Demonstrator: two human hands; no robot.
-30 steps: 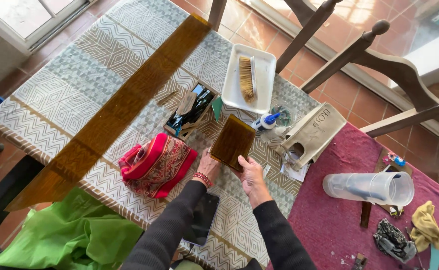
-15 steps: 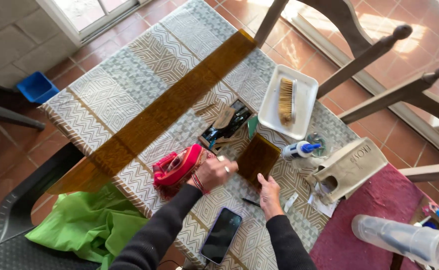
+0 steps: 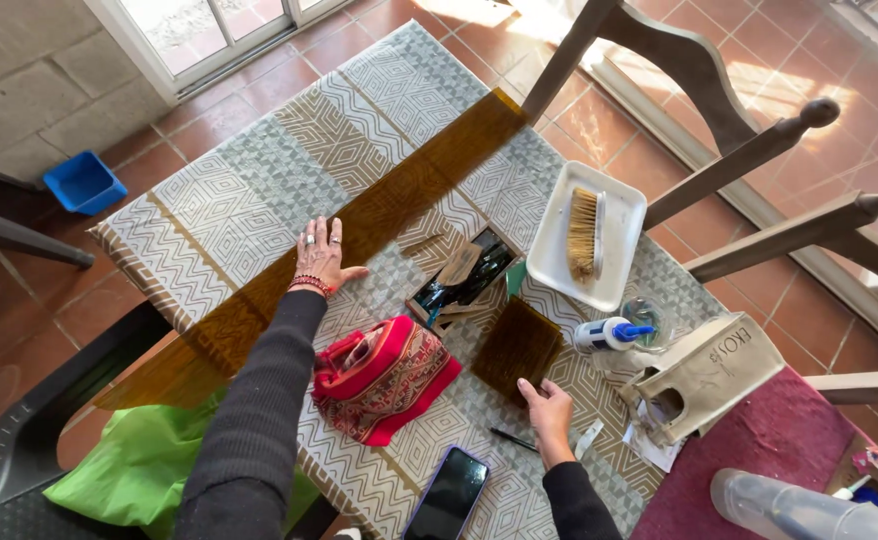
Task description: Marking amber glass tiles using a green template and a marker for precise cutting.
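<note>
My left hand [image 3: 322, 257] lies flat, fingers spread, on a long amber-brown glass strip [image 3: 399, 190] that runs diagonally across the patterned tablecloth [image 3: 229, 200]. My right hand [image 3: 549, 412] rests on the table with its fingertips at the near edge of a small square piece of brown glass [image 3: 516, 345]. Between my arms sits a red woven pouch [image 3: 384, 375]. Neither hand grips anything.
A white tray [image 3: 559, 265] holds a brush [image 3: 585, 232]. Nearby are a small box of tools [image 3: 464, 278], a blue-capped bottle [image 3: 609, 333], a grey cloth bag [image 3: 704, 375], a pen [image 3: 514, 438], a phone [image 3: 449, 497], a clear bottle [image 3: 799, 508], green cloth [image 3: 139, 465], wooden chairs [image 3: 749, 140] and a blue tub [image 3: 84, 182].
My left hand left the small brown glass square and reached out to the left onto the long amber strip. The right hand stays by the square, now lying flat. The view shifted right.
</note>
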